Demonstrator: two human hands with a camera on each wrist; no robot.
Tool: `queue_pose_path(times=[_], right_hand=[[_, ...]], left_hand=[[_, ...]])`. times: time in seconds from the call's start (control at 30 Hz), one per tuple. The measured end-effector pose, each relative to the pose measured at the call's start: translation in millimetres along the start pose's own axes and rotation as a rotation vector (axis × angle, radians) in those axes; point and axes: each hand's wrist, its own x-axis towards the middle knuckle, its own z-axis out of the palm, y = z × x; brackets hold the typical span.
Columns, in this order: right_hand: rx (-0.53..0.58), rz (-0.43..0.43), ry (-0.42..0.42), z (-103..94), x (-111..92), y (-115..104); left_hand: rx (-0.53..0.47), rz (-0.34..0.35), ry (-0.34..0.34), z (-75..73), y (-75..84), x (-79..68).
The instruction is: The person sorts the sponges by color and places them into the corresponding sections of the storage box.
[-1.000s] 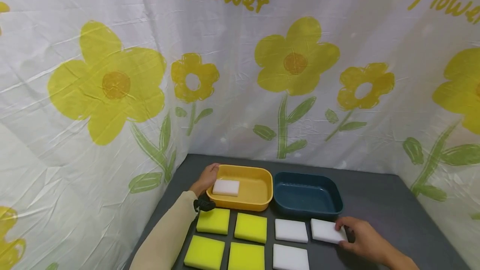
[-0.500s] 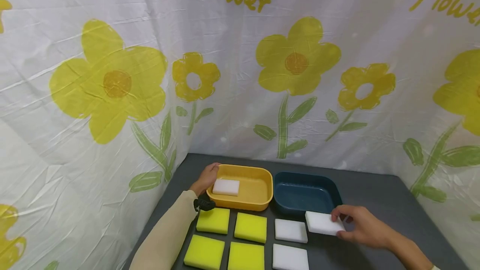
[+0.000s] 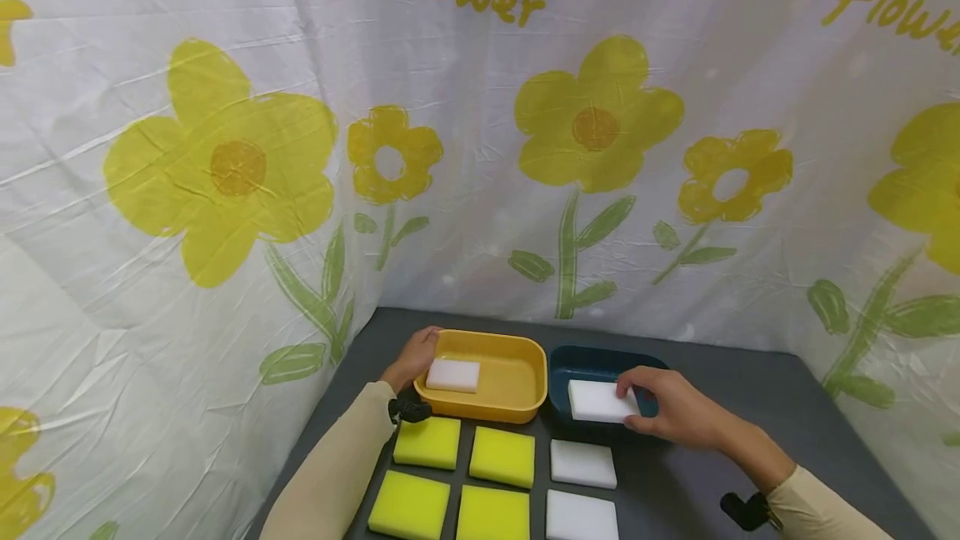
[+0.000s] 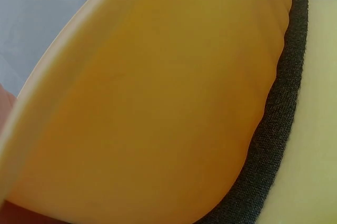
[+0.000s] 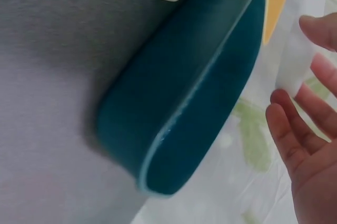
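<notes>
A white cloth (image 3: pixel 465 282), printed with yellow flowers, hung beyond the dark grey table (image 3: pixel 750 415) that I was watching from my distant station. The held white block (image 3: pixel 598 401) was over the blue tray (image 3: pixel 588 363); from the right wrist I saw it above the rim, so I judged it not yet set down. The right hand (image 3: pixel 684 412) pinched its right end between thumb and fingers, spread only as far as the block needed.

Just left of the blue tray stood the yellow tray (image 3: pixel 517 373), with one white block (image 3: pixel 453 375) already inside, at its left. The left hand (image 3: pixel 415 357) held that tray's left end, skin showing on both sides of the wall; how tightly its fingers curled I couldn't tell.

On the near side, four yellow blocks (image 3: pixel 427 442) lay at the left and two white blocks (image 3: pixel 582 462) at the right, all outside the trays. By my count, one block was in, one was on its way and six were untouched.

Half a second earlier, the held block had been at the blue tray's near right edge; since then it had moved farther and left, bringing more of the right sleeve (image 3: pixel 817 507) into view. The left hand, both trays and the other blocks hadn't shifted noticeably.
</notes>
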Motion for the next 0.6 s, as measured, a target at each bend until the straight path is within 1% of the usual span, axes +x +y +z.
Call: queue_pose_path(times=[0.13, 0.23, 0.47, 0.6], right_hand=[[-0.029, -0.042, 0.052, 3.2, 19.1, -1.9], [-0.046, -0.048, 0.071, 6.1, 32.6, -3.5], [-0.064, 0.020, 0.063, 20.6, 65.2, -9.0], [-0.062, 0.027, 0.055, 29.8, 84.2, -14.2]], left_hand=[[0.001, 0.007, 0.003, 0.2, -2.1, 1.1], [0.001, 0.005, 0.007, 1.2, -2.4, 0.8], [-0.006, -0.001, 0.016, 2.9, -1.9, -0.8], [-0.009, -0.001, 0.019, 3.3, -2.7, 0.4]])
